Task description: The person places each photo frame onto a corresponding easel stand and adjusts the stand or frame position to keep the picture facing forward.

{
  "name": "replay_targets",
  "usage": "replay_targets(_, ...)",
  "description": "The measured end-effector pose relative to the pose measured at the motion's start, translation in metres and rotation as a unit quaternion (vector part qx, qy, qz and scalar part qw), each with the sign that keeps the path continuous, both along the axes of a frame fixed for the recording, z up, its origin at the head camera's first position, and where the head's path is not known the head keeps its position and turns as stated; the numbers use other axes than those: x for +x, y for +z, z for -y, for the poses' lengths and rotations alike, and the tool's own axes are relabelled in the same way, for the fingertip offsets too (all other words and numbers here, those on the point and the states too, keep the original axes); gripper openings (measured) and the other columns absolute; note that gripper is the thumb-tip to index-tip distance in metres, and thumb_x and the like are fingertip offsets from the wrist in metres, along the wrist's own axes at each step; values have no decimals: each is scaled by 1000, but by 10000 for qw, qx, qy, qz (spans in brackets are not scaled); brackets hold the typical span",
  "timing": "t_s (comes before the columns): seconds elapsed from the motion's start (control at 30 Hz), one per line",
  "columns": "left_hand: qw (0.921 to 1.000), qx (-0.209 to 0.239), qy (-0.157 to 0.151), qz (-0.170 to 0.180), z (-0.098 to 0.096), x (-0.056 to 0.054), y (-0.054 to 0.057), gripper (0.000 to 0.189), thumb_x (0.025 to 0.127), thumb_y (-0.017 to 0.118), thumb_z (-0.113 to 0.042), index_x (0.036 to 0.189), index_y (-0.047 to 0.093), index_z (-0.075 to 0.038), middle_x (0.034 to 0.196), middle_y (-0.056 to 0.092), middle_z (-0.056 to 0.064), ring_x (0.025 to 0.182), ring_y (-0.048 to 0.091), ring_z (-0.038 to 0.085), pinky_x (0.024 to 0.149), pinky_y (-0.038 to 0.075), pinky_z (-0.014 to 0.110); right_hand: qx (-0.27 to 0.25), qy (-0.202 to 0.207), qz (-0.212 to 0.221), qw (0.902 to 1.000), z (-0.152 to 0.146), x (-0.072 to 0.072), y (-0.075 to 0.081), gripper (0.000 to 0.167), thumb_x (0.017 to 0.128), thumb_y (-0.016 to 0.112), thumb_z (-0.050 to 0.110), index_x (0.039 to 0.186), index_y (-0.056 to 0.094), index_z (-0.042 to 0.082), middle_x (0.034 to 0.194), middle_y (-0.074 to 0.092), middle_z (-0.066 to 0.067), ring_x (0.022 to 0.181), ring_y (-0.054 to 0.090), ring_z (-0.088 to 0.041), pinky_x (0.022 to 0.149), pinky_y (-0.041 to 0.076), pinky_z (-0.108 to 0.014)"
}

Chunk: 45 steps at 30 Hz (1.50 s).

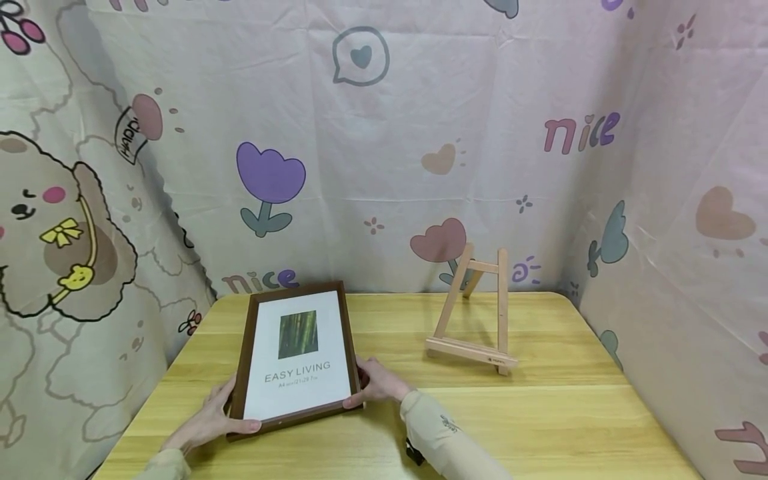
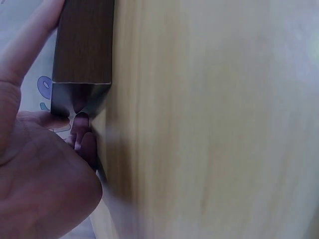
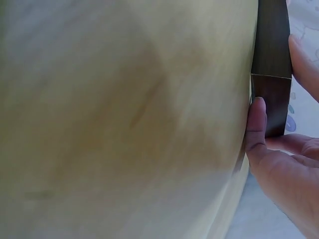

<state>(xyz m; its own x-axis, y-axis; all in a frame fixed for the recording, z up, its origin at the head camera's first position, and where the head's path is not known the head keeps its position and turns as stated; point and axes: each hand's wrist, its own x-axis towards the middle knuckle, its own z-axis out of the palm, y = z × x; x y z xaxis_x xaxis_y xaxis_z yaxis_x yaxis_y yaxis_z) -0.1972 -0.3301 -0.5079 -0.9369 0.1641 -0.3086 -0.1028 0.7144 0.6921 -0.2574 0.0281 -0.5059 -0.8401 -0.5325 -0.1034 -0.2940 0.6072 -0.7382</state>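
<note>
A brown picture frame [image 1: 300, 397] lies at the left of the table, turned slightly, its white insert showing a small green picture and "EASY LIVING". My left hand [image 1: 211, 415] grips its lower left corner, thumb over the front edge. At the lower right side, my right hand [image 1: 378, 381] holds the frame with its thumb on the front rim. In both wrist views, fingers curl round the dark frame corner [image 2: 82, 45] close to the tabletop. I cannot tell whether the frame is fully resting or slightly lifted. A small wooden easel [image 1: 471, 350] stands upright to the right, apart from both hands.
The wood-grain table [image 1: 558, 413] reaches back to a printed cloth [image 1: 372, 133] that hangs behind and on both sides. A small black object [image 1: 414, 453] shows beside the right sleeve, near the front.
</note>
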Motion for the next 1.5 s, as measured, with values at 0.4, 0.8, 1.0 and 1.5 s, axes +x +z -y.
replay_targets(0.4,9988,485,101,6,0,0,-4,134,82,82,-36,156,-26,-6,160,-13,40,145,-6,65,112,10,82,-727,338,-41,9968,1,-6,-4,110,76,89,12,162,20,11,101,71,-11,85,62,-8,81,53,-20)
replay_targets(0.8,9935,1117,144,-132,-2,2,-3,137,80,84,-25,155,-30,-13,162,-17,35,147,-8,61,113,6,80,-434,116,-295,9986,3,-3,-5,110,76,89,21,161,21,10,134,64,-19,120,63,-27,110,48,-41)
replay_targets(1.0,9937,1077,266,-151,-4,2,-2,139,79,85,-25,155,-31,-15,163,-20,33,148,-10,60,114,3,80,-473,-11,-291,9985,4,-1,-3,109,76,89,20,161,22,6,145,55,-22,130,57,-34,115,44,-47)
replay_targets(1.5,9933,871,590,-471,-14,2,0,144,75,89,-27,155,-31,-15,163,-24,27,149,-8,58,114,5,80,-675,-139,-437,9967,2,0,4,111,77,88,16,161,17,5,149,50,-24,114,66,-36,103,55,-42)
